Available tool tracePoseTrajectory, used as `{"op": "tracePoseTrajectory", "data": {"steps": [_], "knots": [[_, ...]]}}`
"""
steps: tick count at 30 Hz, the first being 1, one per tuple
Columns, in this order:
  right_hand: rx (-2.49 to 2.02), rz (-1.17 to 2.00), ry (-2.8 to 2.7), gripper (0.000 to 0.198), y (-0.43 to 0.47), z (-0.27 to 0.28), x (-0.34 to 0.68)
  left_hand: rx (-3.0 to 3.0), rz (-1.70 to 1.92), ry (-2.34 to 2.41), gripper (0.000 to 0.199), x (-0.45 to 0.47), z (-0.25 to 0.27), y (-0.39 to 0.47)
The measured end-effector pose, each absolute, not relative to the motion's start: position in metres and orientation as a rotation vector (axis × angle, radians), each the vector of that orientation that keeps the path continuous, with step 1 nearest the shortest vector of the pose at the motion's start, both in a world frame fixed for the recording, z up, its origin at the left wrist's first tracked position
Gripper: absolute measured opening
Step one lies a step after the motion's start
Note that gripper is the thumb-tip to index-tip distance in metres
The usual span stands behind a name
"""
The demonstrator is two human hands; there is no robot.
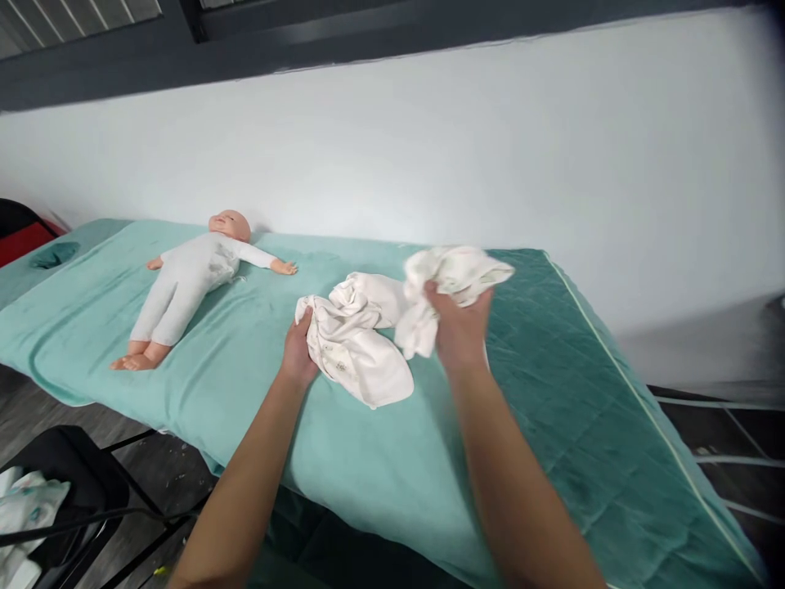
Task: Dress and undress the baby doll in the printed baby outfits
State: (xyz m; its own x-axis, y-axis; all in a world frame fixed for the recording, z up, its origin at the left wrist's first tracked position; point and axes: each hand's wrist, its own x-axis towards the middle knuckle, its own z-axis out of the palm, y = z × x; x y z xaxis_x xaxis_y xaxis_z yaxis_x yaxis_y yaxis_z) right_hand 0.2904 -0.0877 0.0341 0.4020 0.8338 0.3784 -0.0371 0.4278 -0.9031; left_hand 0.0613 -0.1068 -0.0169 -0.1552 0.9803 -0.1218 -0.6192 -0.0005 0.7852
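My left hand is closed on the left edge of a crumpled white garment that has small printed figures and lies on the green bed cover. Raised a little above the bed, my right hand grips a bunched white cloth with a faint pattern, slightly blurred. Between the two hands, part of the white fabric spreads on the cover; whether the pieces join I cannot tell. A baby doll in a white long-sleeved suit lies on its back to the left, arms spread.
A white wall runs behind the bed. At the lower left stands a black chair with patterned white cloths on it. Darker quilted green fabric covers the bed's right end. Pale metal bars show at far right.
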Motion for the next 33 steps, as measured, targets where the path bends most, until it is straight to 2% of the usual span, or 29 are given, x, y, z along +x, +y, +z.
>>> {"op": "tracePoseTrajectory", "data": {"steps": [2, 4, 5, 10, 13, 15, 17, 22, 29, 33], "knots": [[-1.159, 0.3, -1.062, 0.059, -0.088, 0.05, 0.331, 0.561, 1.518, 0.843, 0.041, 0.06, -0.017, -0.106], [-1.581, -0.067, -1.123, 0.05, -0.089, 0.056, 0.372, 0.56, 1.506, 0.833, 0.04, 0.06, -0.016, -0.107], [-1.781, -0.122, -1.169, 0.046, -0.088, 0.055, 0.389, 0.565, 1.496, 0.831, 0.04, 0.061, -0.015, -0.107], [-2.282, 0.226, -1.346, 0.049, -0.072, 0.007, 0.422, 0.617, 1.537, 0.826, 0.04, 0.062, -0.011, -0.109], [-2.337, 0.134, -1.424, 0.056, -0.067, -0.015, 0.417, 0.64, 1.637, 0.844, 0.039, 0.063, -0.012, -0.111], [-2.326, 0.056, -1.459, 0.067, -0.069, -0.016, 0.413, 0.628, 1.681, 0.884, 0.042, 0.064, -0.012, -0.111], [-2.33, 0.114, -1.521, 0.072, -0.073, -0.009, 0.41, 0.613, 1.693, 0.913, 0.047, 0.064, -0.012, -0.111], [-2.368, 0.275, -1.739, 0.062, -0.079, 0.008, 0.407, 0.596, 1.66, 0.894, 0.056, 0.064, -0.01, -0.108], [-2.256, 0.165, -2.227, 0.083, -0.103, 0.006, 0.429, 0.57, 1.652, 0.871, 0.056, 0.062, -0.013, -0.107], [-2.237, 0.163, -2.303, 0.08, -0.124, 0.003, 0.441, 0.616, 1.645, 0.947, 0.06, 0.064, -0.015, -0.108]]}}
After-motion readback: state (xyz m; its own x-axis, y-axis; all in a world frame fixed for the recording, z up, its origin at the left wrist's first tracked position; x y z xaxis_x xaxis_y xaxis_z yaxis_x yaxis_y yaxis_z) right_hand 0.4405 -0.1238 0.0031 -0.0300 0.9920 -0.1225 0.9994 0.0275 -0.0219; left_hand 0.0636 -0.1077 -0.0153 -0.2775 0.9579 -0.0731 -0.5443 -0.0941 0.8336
